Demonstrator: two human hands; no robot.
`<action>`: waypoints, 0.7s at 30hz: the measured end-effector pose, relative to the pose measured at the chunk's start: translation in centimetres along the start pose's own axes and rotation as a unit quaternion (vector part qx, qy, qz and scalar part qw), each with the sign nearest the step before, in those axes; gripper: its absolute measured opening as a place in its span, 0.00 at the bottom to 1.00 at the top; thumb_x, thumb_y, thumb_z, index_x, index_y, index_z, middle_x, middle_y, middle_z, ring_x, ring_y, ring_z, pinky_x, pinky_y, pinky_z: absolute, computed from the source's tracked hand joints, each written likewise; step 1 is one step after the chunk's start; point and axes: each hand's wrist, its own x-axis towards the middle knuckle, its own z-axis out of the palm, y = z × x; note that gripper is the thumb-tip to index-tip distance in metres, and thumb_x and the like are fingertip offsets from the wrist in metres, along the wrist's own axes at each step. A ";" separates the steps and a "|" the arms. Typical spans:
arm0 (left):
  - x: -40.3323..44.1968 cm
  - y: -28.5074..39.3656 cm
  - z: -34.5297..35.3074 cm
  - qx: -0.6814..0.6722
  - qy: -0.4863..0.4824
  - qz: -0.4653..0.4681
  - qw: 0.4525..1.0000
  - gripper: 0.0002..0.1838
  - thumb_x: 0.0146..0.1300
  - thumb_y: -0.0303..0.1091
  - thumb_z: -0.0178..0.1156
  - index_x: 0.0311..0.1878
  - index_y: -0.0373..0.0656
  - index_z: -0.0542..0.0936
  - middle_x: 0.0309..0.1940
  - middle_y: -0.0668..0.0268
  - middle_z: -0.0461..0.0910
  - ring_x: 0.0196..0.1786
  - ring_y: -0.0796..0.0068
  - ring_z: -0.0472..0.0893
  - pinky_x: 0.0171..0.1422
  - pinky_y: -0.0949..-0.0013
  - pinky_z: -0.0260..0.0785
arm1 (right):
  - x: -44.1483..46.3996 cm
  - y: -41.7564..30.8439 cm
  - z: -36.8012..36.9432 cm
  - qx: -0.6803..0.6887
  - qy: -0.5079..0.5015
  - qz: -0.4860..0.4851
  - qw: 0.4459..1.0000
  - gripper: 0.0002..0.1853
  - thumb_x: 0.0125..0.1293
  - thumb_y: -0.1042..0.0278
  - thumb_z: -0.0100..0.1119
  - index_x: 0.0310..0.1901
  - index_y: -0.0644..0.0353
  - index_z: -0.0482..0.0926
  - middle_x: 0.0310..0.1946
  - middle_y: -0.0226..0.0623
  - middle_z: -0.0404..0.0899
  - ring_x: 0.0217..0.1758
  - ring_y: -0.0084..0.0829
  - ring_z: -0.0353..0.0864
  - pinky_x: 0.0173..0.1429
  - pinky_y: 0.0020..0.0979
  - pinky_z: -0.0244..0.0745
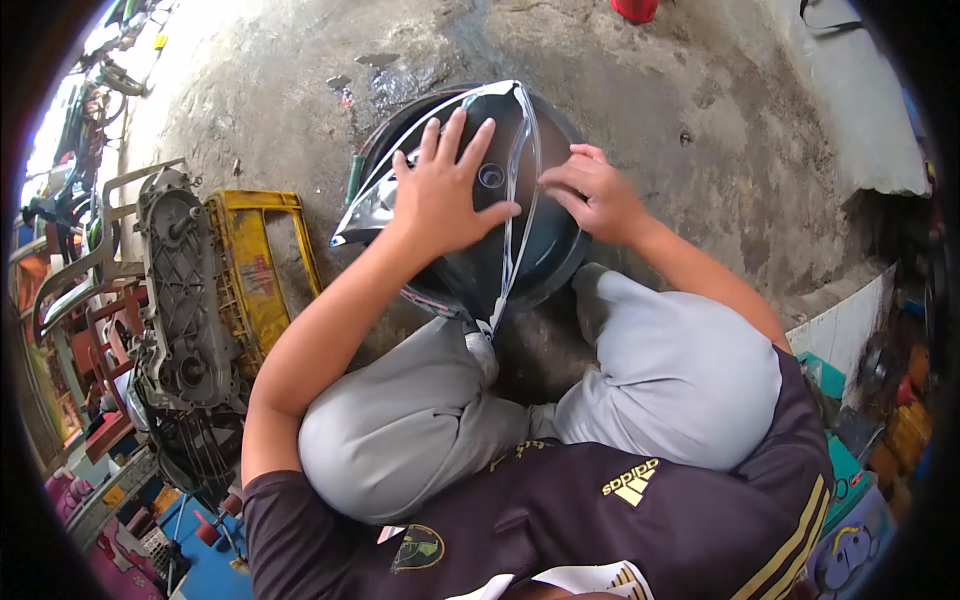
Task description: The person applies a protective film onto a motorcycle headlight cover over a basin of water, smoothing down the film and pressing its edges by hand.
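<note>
A triangular clear plastic cover (518, 215), shaped like a vehicle headlight lens, lies tilted across a round black basin (562, 258). Its bright edges run to pointed corners, and dark surface shows through it. My left hand (440, 195) rests on the cover with fingers spread and thumb out toward its right edge. Beside that edge is my right hand (598, 195), its fingers bent together, tips at or very near the rim. Anything between those fingertips is hidden. A small clear ring shape (490, 176) shows between the hands.
On the left, a metal engine casing (185, 290) stands beside a yellow crate (262, 265). A red container (635, 10) is at the top. Wet stains mark the concrete floor (670, 90). My bent knees (680, 370) flank the basin. Boxes and clutter line the lower right.
</note>
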 end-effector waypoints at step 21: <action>0.3 0.2 0.3 -0.028 0.003 -0.007 1.000 0.61 0.57 0.67 0.75 0.90 0.58 0.58 0.90 0.49 0.52 0.90 0.37 0.52 0.80 0.15 0.51 | 1.0 -0.1 0.3 0.006 0.004 0.020 1.000 0.05 0.71 0.75 0.69 0.46 0.56 0.87 0.41 0.34 0.90 0.45 0.36 0.87 0.73 0.43 0.65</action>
